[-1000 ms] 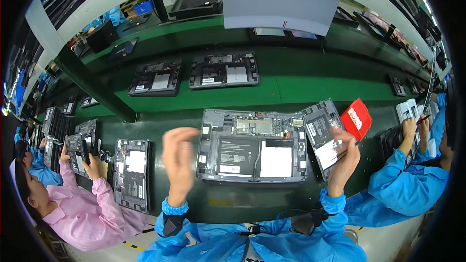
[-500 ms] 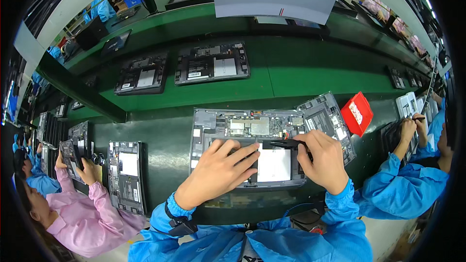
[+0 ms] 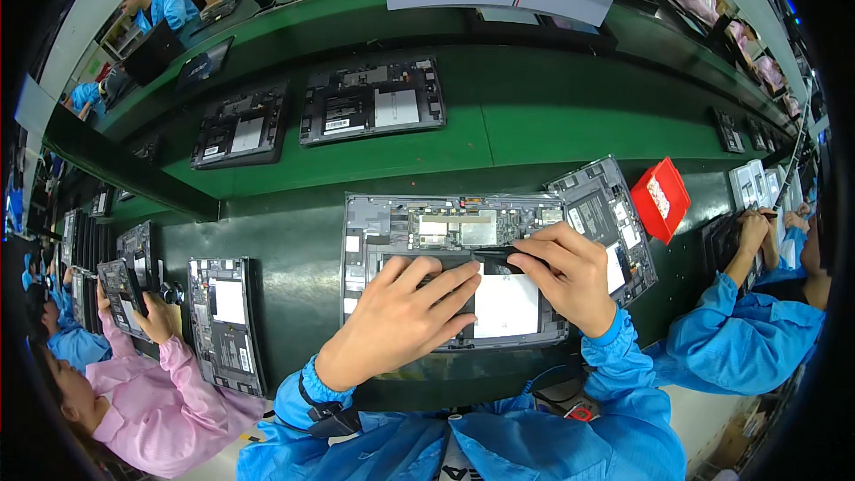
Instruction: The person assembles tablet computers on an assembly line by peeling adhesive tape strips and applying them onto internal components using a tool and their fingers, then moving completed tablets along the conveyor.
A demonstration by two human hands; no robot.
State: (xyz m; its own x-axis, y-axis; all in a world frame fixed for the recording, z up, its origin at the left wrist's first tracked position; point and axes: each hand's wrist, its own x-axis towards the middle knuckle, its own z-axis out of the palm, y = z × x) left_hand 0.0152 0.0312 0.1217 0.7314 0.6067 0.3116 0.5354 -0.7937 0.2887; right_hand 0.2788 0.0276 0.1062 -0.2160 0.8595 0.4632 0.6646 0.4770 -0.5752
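An opened tablet or laptop body (image 3: pixel 367 221) lies before me, its circuit board (image 3: pixel 476 228) showing along the far side. My left hand (image 3: pixel 392 322) rests on its near half, fingers stretched and apart, hiding part of the black battery beneath. Beside those fingertips is a white rectangular label (image 3: pixel 506 310). My right hand (image 3: pixel 570 278) is closed around black tweezers (image 3: pixel 495 255); their tips point left, over the strip between board and battery, near my left fingertips. What the tips touch is too small to make out.
A second opened device (image 3: pixel 595 214) lies at an angle against the right side, beside a red bin (image 3: pixel 660 200) of small white pieces. Another opened device (image 3: pixel 223 330) lies to the left. More stand on the green shelf (image 3: pixel 463 138). Co-workers sit on both sides.
My right hand with the tweezers has moved left, bringing the tips closer to my left fingertips. My left hand stays on the device. The whole view has shifted slightly.
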